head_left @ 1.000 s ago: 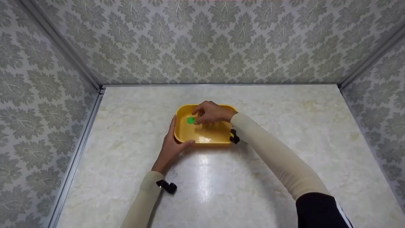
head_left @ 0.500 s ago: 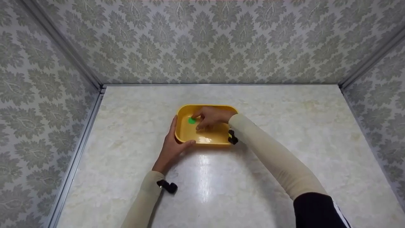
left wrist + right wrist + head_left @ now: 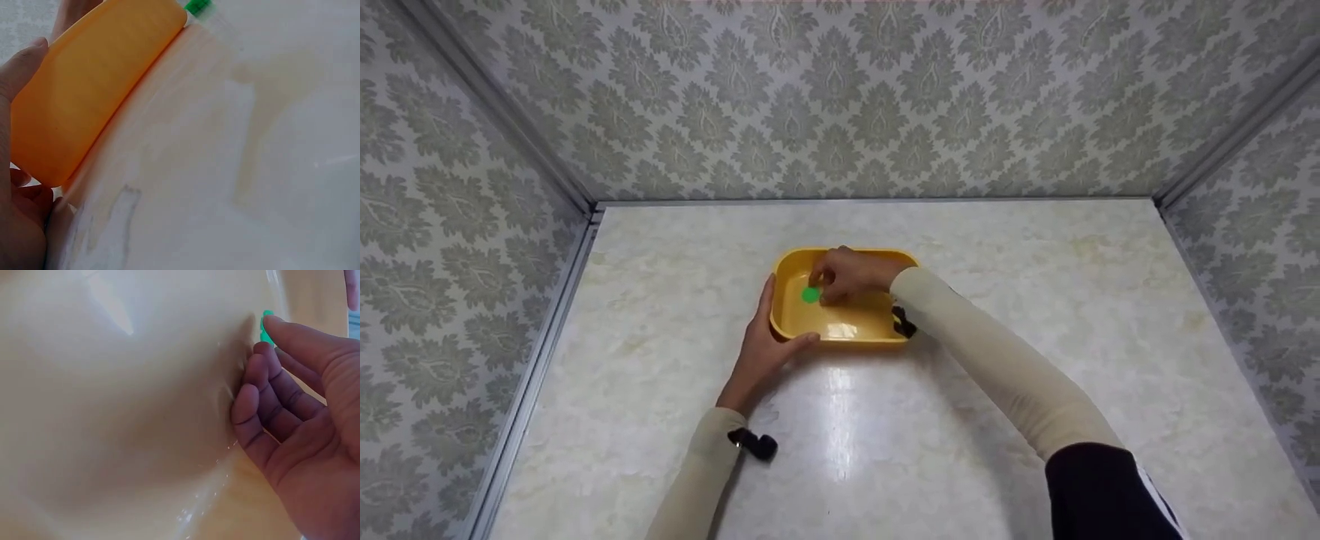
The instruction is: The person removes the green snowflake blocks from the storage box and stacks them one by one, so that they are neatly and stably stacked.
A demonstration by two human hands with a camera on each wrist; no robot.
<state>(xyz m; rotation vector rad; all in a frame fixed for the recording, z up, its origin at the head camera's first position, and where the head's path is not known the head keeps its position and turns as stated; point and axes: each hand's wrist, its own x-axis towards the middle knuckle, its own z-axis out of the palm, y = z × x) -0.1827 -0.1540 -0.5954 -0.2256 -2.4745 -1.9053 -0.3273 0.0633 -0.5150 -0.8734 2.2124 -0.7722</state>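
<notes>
A yellow rectangular plastic tub [image 3: 840,330] sits on the table, tilt not visible. My left hand [image 3: 763,352] holds its left end, thumb along the near rim and fingers along the outer left wall; in the left wrist view the thumb [image 3: 28,62] lies over the tub's wall [image 3: 95,90]. My right hand [image 3: 847,271] reaches inside over the far rim. Its index finger and thumb pinch a small flat green disc [image 3: 810,295] near the tub floor. In the right wrist view the green disc [image 3: 267,326] shows at the thumb tip, partly hidden, with the other fingers curled.
A pale marbled table [image 3: 660,300] surrounds the tub, with patterned walls [image 3: 840,97] behind and at both sides. A blurred green piece with a clear part [image 3: 197,7] appears beyond the tub's corner in the left wrist view. Black camera mounts sit on both wrists.
The right index finger was extended onto the disc, with the thumb apart; the thumb has now closed in beside it. The green disc has shifted slightly towards the near rim. The left hand keeps its place.
</notes>
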